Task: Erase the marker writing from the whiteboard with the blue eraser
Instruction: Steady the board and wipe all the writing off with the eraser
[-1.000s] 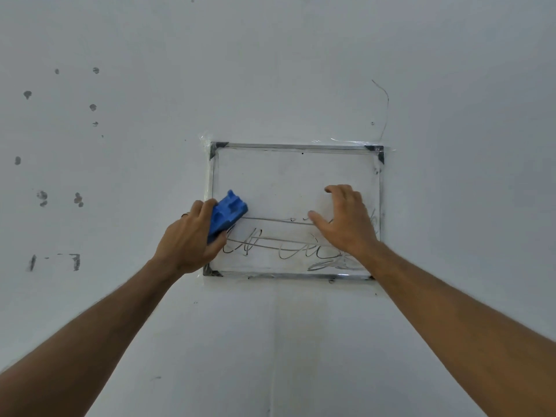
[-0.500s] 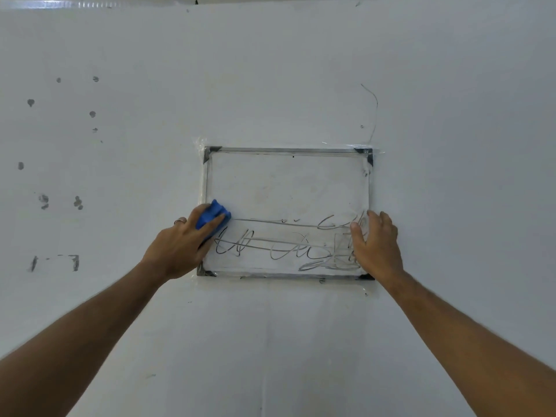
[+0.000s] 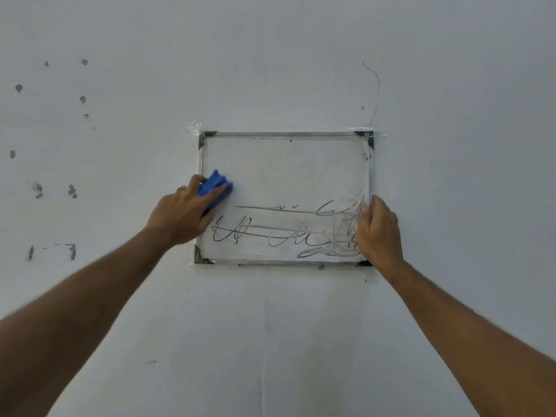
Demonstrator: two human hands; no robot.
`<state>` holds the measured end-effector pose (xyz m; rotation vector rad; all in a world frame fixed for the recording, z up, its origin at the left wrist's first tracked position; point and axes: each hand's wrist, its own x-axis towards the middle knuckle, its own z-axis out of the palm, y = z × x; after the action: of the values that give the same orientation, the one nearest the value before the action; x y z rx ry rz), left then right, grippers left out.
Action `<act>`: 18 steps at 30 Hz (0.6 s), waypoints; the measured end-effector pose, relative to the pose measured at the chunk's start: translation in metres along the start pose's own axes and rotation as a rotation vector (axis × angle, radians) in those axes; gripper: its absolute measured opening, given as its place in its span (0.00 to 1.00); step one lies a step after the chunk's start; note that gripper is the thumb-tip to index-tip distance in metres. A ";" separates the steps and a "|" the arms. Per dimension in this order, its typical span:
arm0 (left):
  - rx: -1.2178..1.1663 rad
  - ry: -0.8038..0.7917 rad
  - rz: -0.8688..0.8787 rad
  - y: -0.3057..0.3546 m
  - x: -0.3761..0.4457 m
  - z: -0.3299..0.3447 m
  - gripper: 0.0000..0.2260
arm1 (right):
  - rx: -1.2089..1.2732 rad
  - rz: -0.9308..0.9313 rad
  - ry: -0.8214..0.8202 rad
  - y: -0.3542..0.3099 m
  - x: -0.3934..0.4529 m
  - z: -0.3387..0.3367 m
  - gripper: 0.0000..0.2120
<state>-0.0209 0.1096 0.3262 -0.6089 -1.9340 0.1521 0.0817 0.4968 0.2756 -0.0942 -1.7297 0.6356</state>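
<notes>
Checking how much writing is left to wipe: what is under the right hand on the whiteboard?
The right hand lies on the whiteboard at its lower right edge. Marker writing runs up to the fingers and goes under them; whether more strokes lie beneath is hidden.

Both bare forearms extended forward and upward, left hand (image 3: 183, 216) closed around the eraser (image 3: 215, 185), thumb on top, ring on one finger, right hand (image 3: 377, 228) flat, fingers together, pressed against the right edge of the board (image 3: 285, 164)
</notes>
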 end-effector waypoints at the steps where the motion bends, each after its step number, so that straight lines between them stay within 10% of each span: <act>1: 0.013 -0.012 0.044 0.011 0.005 0.000 0.28 | 0.014 0.021 -0.007 0.000 0.001 -0.001 0.15; 4: 0.056 -0.086 0.240 0.016 -0.010 0.007 0.28 | 0.038 0.071 -0.045 0.002 0.002 -0.003 0.17; 18: 0.001 0.029 0.096 0.027 0.023 0.002 0.29 | 0.073 0.108 -0.084 -0.001 -0.002 -0.003 0.11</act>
<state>-0.0211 0.1439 0.3340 -0.6999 -1.8778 0.2042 0.0853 0.4959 0.2749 -0.1124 -1.7890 0.7915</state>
